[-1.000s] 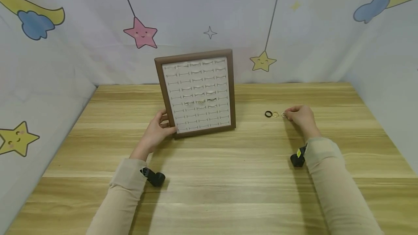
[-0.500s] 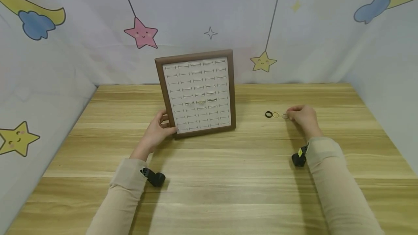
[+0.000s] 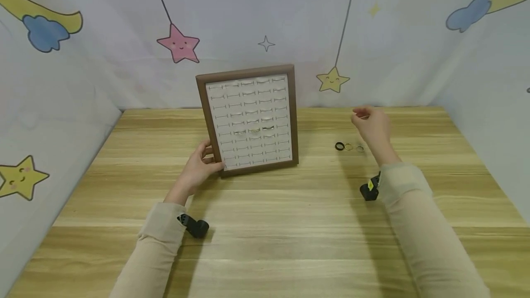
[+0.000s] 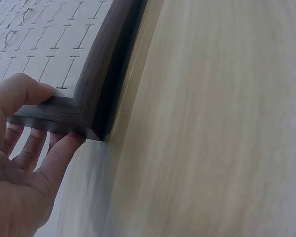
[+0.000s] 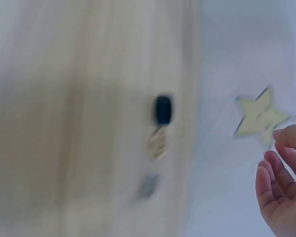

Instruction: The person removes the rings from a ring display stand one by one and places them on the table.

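A brown-framed ring display board (image 3: 293, 114) stands tilted on the table, its white slotted pad (image 3: 232, 153) facing me. Several slots away from the edges, three rings (image 3: 254, 130) sit side by side in one row. My left hand (image 3: 198, 168) grips the board's lower left corner; in the left wrist view its thumb (image 4: 27, 91) lies on the front, fingers underneath. To the right on the table lie a black ring (image 3: 339, 146), a gold ring (image 3: 348, 146) and a silver ring (image 3: 360, 149). Behind and above them hovers my right hand (image 3: 374, 128), fingers loosely bent and holding nothing.
The wood-grain table (image 3: 265, 224) runs back to a white cloth backdrop (image 3: 232, 17) printed with stars and clouds. Cloth walls rise at both sides. A small black camera (image 3: 196, 227) sits on the left wrist, another camera (image 3: 370, 190) on the right.
My right hand has let go of the silver ring, which lies beside the gold one, and has lifted up and away toward the backdrop. The left hand and board stay put.
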`<state>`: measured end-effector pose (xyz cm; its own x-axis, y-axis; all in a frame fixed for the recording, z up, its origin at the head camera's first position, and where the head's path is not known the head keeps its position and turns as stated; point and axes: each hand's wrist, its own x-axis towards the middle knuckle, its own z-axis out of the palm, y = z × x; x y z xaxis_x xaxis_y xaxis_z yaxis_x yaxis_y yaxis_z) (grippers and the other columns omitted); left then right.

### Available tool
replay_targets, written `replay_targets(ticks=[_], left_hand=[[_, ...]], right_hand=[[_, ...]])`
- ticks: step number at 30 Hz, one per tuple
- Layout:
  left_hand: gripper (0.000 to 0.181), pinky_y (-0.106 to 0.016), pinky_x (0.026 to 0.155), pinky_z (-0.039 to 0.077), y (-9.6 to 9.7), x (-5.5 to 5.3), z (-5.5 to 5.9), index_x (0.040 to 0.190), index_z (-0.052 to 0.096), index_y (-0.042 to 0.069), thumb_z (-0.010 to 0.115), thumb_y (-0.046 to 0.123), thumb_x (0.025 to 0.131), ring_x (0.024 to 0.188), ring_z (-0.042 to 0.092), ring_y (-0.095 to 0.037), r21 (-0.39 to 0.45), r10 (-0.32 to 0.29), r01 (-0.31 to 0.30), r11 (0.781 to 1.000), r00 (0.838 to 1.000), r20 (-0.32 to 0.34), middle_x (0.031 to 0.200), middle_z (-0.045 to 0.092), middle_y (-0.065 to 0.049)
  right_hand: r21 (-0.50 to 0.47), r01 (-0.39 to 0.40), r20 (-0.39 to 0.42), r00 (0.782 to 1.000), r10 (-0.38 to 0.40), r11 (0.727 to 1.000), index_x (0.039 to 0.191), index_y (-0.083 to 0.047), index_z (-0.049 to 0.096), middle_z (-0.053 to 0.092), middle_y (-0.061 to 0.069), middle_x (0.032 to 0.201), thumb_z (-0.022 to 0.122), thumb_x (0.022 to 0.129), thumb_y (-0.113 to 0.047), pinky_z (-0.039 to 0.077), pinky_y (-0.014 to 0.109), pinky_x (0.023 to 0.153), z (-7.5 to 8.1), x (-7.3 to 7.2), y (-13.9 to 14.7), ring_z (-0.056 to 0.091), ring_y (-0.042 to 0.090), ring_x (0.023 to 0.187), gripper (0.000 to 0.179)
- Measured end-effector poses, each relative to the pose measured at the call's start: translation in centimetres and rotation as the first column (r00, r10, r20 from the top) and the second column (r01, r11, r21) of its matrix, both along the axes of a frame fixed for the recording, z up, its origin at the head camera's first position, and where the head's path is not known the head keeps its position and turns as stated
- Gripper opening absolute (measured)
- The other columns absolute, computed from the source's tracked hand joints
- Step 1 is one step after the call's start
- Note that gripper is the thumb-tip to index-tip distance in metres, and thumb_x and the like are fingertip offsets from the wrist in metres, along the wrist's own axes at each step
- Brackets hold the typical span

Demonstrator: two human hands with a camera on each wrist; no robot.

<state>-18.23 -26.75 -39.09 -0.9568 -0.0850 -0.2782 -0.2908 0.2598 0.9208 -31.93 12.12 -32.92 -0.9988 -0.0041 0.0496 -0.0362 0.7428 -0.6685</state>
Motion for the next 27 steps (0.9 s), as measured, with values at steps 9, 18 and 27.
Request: replay_targets(ticks=[9, 18, 27], left_hand=[[0.082, -0.049, 0.107, 0.039, 0.1, 0.1, 0.3, 0.153, 0.012, 0.01, 0.063, 0.006, 0.089, 0.136, 0.037, -0.04, 0.001, -0.008, 0.008, 1.0, 1.0, -0.004, 0.15, 0.034, -0.021], [0.082, -0.049, 0.107, 0.039, 0.0, 0.1, 0.1, 0.153, 0.013, 0.009, 0.063, 0.005, 0.088, 0.135, 0.038, -0.04, -0.002, -0.01, 0.01, 1.0, 1.0, -0.004, 0.149, 0.034, -0.021], [0.081, -0.048, 0.107, 0.04, -0.1, 0.1, -0.1, 0.153, 0.014, 0.009, 0.063, 0.004, 0.088, 0.135, 0.038, -0.04, 0.007, -0.015, 0.016, 1.0, 1.0, -0.013, 0.15, 0.034, -0.021]], right_hand=[[-0.1, -0.156, -0.23, 0.964, 0.13, 0.983, 0.119, -0.001, 0.063, 0.065, 0.018, 0.113, 0.057, 0.095, -0.018, 0.051, 0.037, 0.08, 3.7, 1.6, -6.7, 0.061, 0.029, 0.099, 0.03], [0.005, -0.408, -0.381, 0.843, 0.379, 0.913, 0.11, 0.0, 0.066, 0.068, 0.015, 0.106, 0.061, 0.091, -0.009, 0.052, 0.035, 0.079, 3.9, 4.7, -13.2, 0.061, 0.026, 0.091, 0.022], [0.167, -0.512, -0.29, 0.792, 0.538, 0.843, 0.11, -0.006, 0.068, 0.069, 0.007, 0.112, 0.063, 0.091, -0.012, 0.052, 0.029, 0.088, 2.9, 6.7, -17.2, 0.062, 0.02, 0.101, 0.02]])
